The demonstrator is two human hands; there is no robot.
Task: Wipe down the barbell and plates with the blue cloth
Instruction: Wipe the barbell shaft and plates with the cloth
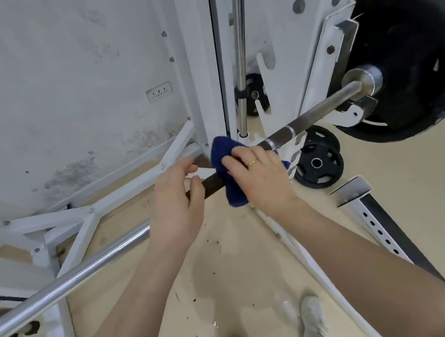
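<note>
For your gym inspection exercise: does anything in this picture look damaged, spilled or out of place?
Yes. The wall is stained and flaking low down, dark specks dot the floor, and two weight plates lie loose on the floor beside the rack.
</note>
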